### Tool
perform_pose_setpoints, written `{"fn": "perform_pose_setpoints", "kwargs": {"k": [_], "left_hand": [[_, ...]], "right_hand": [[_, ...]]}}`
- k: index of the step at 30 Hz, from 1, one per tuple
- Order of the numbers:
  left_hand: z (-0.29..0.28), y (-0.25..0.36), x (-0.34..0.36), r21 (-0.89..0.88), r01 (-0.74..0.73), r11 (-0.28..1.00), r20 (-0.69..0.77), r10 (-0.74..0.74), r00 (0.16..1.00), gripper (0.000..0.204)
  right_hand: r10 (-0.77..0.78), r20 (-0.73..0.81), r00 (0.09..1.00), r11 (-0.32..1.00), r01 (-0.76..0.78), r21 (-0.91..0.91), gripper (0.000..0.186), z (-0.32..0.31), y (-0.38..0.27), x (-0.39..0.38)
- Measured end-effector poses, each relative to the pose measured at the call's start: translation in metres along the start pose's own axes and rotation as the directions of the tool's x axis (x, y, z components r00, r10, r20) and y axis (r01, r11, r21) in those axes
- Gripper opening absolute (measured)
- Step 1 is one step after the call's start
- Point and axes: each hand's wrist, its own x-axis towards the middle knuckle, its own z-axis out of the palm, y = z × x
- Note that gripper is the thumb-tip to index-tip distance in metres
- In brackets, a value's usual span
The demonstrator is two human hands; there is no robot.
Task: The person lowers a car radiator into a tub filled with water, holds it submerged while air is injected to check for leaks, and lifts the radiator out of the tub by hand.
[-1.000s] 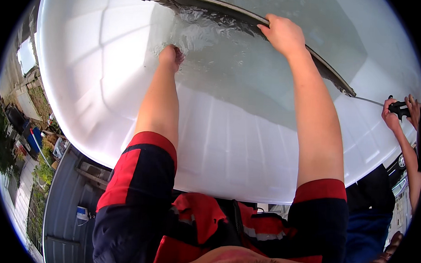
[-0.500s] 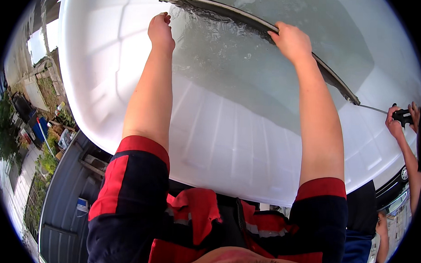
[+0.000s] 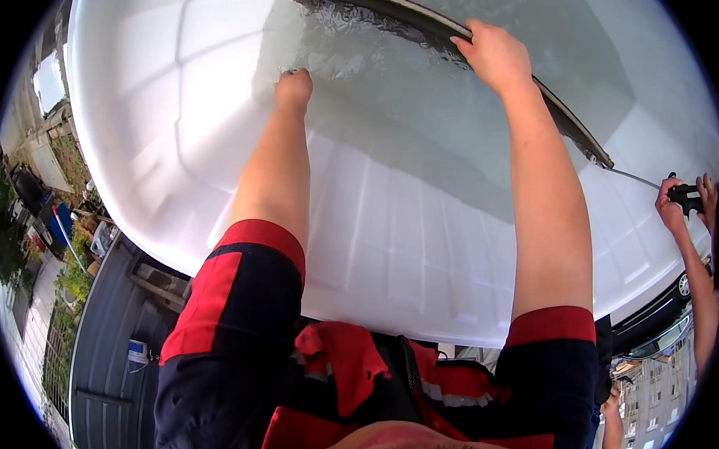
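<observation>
Water [image 3: 379,106] lies in a large white plastic tub [image 3: 129,137], with a long curved dark strip with a pale edge [image 3: 577,125] across its upper part, partly in the water. My right hand [image 3: 494,57] grips the middle of this strip from above, fingers wrapped over its edge. My left hand [image 3: 293,86] is at the water below the strip's left part, fingers curled; whatever they may hold is hidden.
At the right, another person's hand [image 3: 669,205] holds a black pistol-grip tool [image 3: 687,201], its thin rod reaching the strip's end. Another arm [image 3: 612,431] shows lower right, near a dark car [image 3: 649,322]. Corrugated metal [image 3: 109,350] and clutter lie beyond the tub at left.
My left hand rose clear of the water half a second ago and is now back down at it, further right. The camera view has shifted slightly. My right hand keeps its grip.
</observation>
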Motion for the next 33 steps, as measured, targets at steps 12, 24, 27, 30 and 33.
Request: {"fn": "perform_pose_setpoints", "kwargs": {"k": [12,24,27,30,33], "left_hand": [[-0.017,0.123,-0.030,-0.940,0.304,-0.157,0.148,0.613,0.776,0.032],[0.004,0.058,0.016,-0.577,0.165,0.800,-0.132,-0.290,0.948,0.041],[0.028,0.038,0.015,-0.616,0.239,0.751,0.102,-0.225,0.969,0.037],[0.030,0.034,0.028,-0.843,0.321,0.432,0.337,-0.042,0.940,0.034],[0.043,0.093,-0.030,-0.900,0.364,0.239,0.413,0.202,0.888,0.034]], "right_hand": [[0.038,0.018,0.999,0.999,-0.038,0.008,0.028,-0.006,-0.003,0.012],[-0.001,0.004,1.000,1.000,0.001,0.010,0.026,-0.006,0.001,0.014],[-0.002,0.015,1.000,1.000,0.002,0.004,0.026,-0.002,0.004,0.015],[-0.023,0.019,1.000,0.999,0.022,0.043,0.026,-0.003,-0.008,0.019],[0.015,0.031,0.999,1.000,-0.014,-0.005,0.026,0.002,0.014,0.010]]}}
